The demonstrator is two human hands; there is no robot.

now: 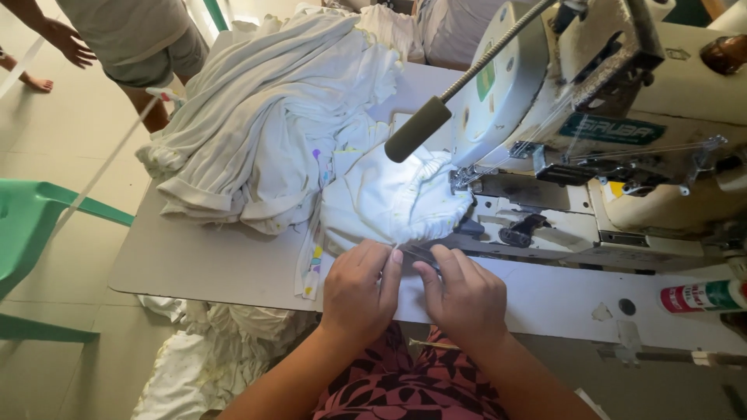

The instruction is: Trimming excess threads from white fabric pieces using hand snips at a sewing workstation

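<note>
While both hands sit at the near edge of the sewing table, left hand is curled, thumb and fingertips pinched on the edge of the white gathered garment. Right hand is just beside it, fingers closed around a small dark tool, possibly thread snips; too little of it shows to be sure. The tool's tip lies at the garment hem between the two hands.

Garment lies bunched under the sewing machine head, its far edge up against the presser foot area, lit by the gooseneck lamp hanging right over it. Left of that, a big pile of white fabric covers the table's far side, with a strip of print-dotted trim hanging over the near edge.

More white cloth heaped on the floor under the table. Green plastic chair at far left. Another person stands beyond the table, top left. Red-and-green tube lies at the table's right end.
</note>
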